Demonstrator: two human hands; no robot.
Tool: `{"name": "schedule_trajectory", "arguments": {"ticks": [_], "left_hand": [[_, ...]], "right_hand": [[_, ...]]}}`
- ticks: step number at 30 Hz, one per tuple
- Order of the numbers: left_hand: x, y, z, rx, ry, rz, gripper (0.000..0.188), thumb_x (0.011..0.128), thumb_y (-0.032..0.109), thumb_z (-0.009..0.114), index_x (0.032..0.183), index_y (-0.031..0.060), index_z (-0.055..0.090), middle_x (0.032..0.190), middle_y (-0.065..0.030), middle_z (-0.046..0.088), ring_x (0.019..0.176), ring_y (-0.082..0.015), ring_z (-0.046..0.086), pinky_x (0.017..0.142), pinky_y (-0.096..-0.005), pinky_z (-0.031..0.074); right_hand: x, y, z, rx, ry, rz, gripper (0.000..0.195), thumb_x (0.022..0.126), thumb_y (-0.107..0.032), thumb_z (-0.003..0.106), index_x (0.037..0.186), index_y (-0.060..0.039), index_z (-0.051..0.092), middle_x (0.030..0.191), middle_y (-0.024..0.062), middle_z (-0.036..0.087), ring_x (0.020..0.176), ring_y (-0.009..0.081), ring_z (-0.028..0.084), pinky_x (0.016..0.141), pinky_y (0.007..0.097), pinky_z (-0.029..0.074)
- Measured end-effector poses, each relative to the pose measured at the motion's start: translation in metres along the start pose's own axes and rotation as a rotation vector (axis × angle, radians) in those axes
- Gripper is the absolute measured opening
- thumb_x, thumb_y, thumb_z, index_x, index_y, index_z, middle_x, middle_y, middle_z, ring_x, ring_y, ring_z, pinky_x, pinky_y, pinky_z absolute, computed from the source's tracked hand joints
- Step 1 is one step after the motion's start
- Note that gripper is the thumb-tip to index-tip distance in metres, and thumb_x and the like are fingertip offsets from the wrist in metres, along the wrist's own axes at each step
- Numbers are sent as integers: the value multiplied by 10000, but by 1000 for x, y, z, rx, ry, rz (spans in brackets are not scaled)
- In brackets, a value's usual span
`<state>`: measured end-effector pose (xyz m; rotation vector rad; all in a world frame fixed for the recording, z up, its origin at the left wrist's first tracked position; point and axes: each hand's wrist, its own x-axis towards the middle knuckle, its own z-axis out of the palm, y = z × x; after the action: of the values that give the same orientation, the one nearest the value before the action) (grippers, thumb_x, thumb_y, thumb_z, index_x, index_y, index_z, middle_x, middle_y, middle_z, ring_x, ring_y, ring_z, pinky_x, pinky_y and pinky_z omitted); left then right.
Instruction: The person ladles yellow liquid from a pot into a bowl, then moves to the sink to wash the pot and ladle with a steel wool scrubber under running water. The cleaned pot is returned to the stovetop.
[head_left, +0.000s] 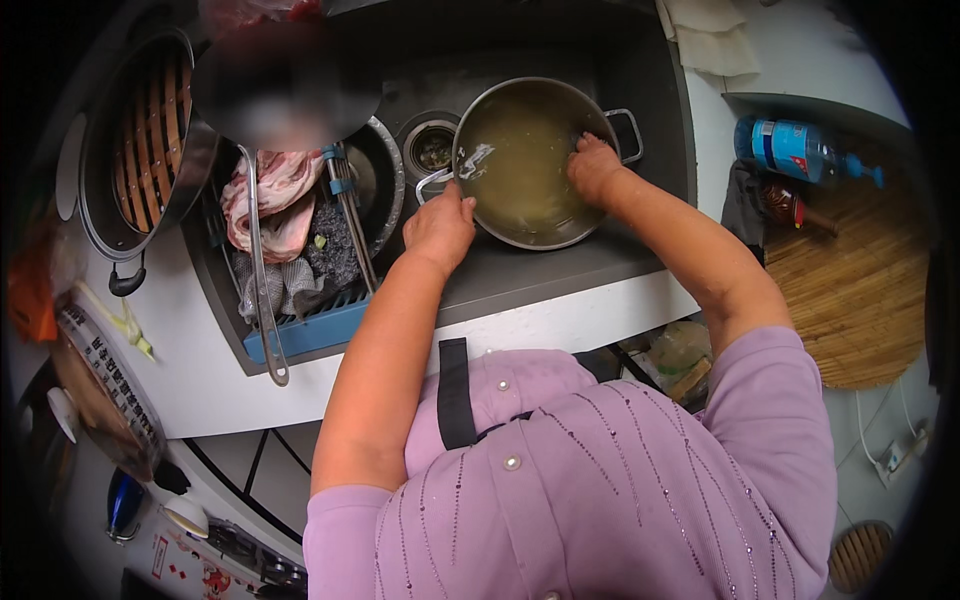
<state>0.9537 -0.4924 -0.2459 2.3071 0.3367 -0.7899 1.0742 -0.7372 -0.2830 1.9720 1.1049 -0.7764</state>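
Observation:
A two-handled metal pot stands in the dark sink, holding cloudy yellowish liquid. At the pot's left side, my left hand is shut on the rim by the loop handle. My right hand reaches over the right side of the pot, its fingertips at the inner wall by the liquid's edge. What those fingers hold, if anything, is hidden. Left of the pot is the sink drain with a strainer in it.
Raw meat, mesh scrubbers and a long metal utensil lie at a blue-edged rack. A large pot with a slatted steamer rack stands left. Rightward are a blue-labelled plastic bottle and a round bamboo mat. A blurred patch covers the upper left.

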Motion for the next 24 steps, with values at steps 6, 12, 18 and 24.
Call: {"name": "schedule_trajectory", "arguments": {"ticks": [6, 12, 18, 24], "left_hand": [[0, -1, 1, 6, 11, 8, 348, 983, 318, 478, 1179, 42, 559, 1018, -205, 686, 1015, -379, 641, 871, -492, 476], [-1, 1, -3, -2, -13, -7, 351, 984, 322, 478, 1183, 45, 560, 1026, -196, 688, 1015, -377, 642, 875, -491, 475], [0, 1, 1, 3, -6, 7, 353, 985, 319, 475, 1190, 44, 558, 1027, -188, 691, 1016, -373, 642, 875, -485, 480], [0, -2, 4, 14, 18, 20, 387, 986, 307, 464, 1243, 23, 522, 1018, -197, 692, 1001, -376, 649, 865, -479, 487]], "right_hand": [[16, 2, -41, 35, 469, -243, 165, 766, -163, 607, 863, -129, 736, 961, 28, 677, 1010, 224, 605, 878, 322, 451], [35, 41, -89, -255, 638, -419, 87, 705, -214, 635, 733, -201, 717, 909, -54, 628, 1018, 166, 518, 838, 291, 409], [11, 44, 8, -363, 303, -179, 159, 779, -281, 622, 854, -223, 749, 989, -49, 651, 1068, 192, 517, 953, 366, 343], [-30, -42, -9, 380, -69, 7, 306, 784, -201, 613, 1054, -107, 723, 1159, 100, 638, 1127, 283, 588, 961, 412, 417]]}}
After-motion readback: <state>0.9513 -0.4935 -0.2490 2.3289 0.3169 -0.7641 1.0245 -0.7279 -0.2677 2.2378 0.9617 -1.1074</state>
